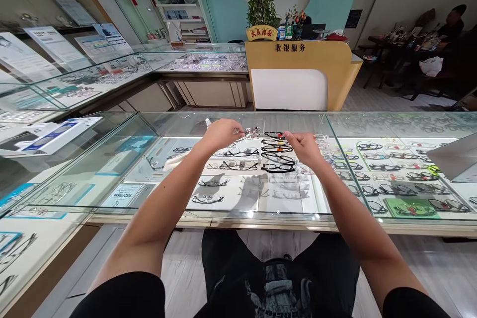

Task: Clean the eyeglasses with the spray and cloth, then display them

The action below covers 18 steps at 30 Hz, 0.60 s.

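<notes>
Work in hand, as judged: eyeglasses are being handled and set out in rows at a glass-topped display counter, the tabletop [238,211]. The bare left hand [223,132] grasps a pair of thin-rimmed, clear-lensed eyeglasses [252,132] between thumb and fingers. The pair extends from the fingertips toward the right hand and appears raised off the glass, though contact beneath cannot be ruled out.

The bare right hand [306,147] has its fingers curled and its thumb directed at the far end of a column of black-framed eyeglasses [278,167]. Its fingertips are at the farthest black frame [275,134], which bears a small red mark; whether they grip that frame or merely rest against it cannot be told.

Position: the held pair lies between the two hands, nearer the left, just beside the far end of the black column. The column runs toward the wearer, its members closely spaced, with shadows showing on the white surface below. Further thin-framed eyeglasses [239,165] lie to the left of the column; whether on or under the glass is unclear. Transparent-framed eyeglasses [322,142] lie just beyond the right hand.

In this inspector's judgement, the next move calls for a light hold on the thin rims and clearance from the neighbouring frames.
</notes>
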{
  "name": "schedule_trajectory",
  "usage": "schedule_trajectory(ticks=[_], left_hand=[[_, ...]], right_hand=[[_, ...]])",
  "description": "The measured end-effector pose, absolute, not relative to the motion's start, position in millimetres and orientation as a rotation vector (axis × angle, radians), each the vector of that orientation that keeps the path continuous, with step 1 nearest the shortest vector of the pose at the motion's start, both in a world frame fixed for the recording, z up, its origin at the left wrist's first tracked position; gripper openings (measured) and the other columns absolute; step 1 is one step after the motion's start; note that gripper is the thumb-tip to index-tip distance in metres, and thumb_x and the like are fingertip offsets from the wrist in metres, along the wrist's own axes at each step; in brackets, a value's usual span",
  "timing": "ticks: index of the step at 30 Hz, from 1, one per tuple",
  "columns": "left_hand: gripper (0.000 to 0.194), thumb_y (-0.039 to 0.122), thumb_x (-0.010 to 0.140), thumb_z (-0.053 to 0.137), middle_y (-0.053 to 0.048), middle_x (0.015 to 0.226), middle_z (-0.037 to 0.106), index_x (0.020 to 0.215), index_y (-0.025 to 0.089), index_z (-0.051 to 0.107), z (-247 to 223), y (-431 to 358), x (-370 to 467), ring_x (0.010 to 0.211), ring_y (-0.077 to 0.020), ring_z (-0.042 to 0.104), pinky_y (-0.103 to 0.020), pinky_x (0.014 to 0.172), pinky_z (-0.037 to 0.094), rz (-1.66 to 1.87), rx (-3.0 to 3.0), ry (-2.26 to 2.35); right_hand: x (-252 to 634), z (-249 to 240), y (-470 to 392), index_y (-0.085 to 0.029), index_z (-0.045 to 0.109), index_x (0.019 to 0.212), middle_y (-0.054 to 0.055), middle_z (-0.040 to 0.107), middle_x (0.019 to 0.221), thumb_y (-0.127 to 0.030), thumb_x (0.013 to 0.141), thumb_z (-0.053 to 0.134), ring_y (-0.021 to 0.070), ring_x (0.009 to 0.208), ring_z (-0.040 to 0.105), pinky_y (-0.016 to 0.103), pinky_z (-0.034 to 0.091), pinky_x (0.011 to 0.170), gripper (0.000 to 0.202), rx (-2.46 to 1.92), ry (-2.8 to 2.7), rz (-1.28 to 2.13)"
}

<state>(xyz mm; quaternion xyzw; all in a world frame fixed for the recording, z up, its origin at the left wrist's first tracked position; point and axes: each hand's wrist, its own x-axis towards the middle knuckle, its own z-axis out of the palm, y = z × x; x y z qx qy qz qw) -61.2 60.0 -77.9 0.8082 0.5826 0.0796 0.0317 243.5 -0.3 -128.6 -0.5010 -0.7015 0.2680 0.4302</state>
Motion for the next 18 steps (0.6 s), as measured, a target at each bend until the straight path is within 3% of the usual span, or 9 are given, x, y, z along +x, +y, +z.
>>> schedule_trajectory(ticks=[3,7,11,18], left_hand=[[0.031,0.051,0.091,0.074,-0.004,0.083,0.072,0.086,0.022,0.082,-52.1,47.7,-41.7,0.074,-0.0190,0.061,-0.033,0.069,0.041,0.802,2.314,1.450],[0.038,0.057,0.083,0.086,-0.002,0.083,0.071,0.082,0.020,0.076,-20.7,30.7,3.3,0.072,-0.0151,0.058,-0.031,0.071,0.046,1.216,1.981,1.013],[0.042,0.060,0.081,0.092,-0.003,0.083,0.074,0.082,0.021,0.077,-1.2,15.1,40.0,0.079,-0.0162,0.063,-0.031,0.077,0.051,1.407,1.796,0.723],[0.048,0.065,0.077,0.097,-0.002,0.084,0.074,0.079,0.022,0.075,-2.1,11.5,54.0,0.082,-0.0167,0.066,-0.031,0.080,0.055,1.518,1.689,0.599]], right_hand=[[241.5,-105.2,4.7,-0.026,0.028,0.069,-0.004,0.029,0.066,-0.084,0.105,0.042,0.0142,0.066,0.027,0.034,0.022,0.063,0.069,-1.145,-1.852,0.630],[241.0,-55.9,3.5,-0.024,0.055,0.081,-0.004,0.045,0.071,-0.070,0.105,0.057,0.0146,0.068,0.036,0.032,0.028,0.065,0.052,-0.955,-1.881,0.648],[243.5,-18.9,-6.5,-0.022,0.068,0.095,-0.006,0.044,0.069,-0.064,0.100,0.070,0.0136,0.065,0.031,0.032,0.025,0.062,0.042,-0.781,-1.763,0.724],[247.0,-4.8,-15.0,-0.023,0.073,0.094,-0.010,0.031,0.061,-0.065,0.097,0.077,0.0126,0.060,0.023,0.033,0.021,0.059,0.042,-0.693,-1.686,0.756]])
